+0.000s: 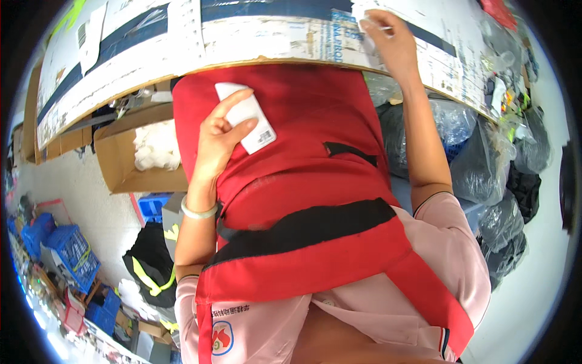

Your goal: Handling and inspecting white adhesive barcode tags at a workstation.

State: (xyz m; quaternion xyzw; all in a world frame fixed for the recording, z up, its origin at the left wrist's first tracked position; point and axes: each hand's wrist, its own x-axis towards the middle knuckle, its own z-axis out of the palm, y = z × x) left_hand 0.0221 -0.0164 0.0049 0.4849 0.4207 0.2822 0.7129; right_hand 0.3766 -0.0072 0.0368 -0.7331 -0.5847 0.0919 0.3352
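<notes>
My left hand (219, 138) is held against my red apron and grips a small white device (247, 116) with a label sticker on its lower end. My right hand (389, 41) reaches up onto a table top covered with white and blue printed cardboard (254, 30). Its fingertips pinch or press a small pale item (371, 24) on the table; what it is cannot be told. A pale bangle (199, 212) sits on my left wrist.
An open cardboard box (130, 159) with white stuff inside stands under the table at left. Blue plastic crates (73, 252) and a black-and-yellow garment (148, 258) lie on the floor lower left. Dark bagged goods (485, 164) pile up at right.
</notes>
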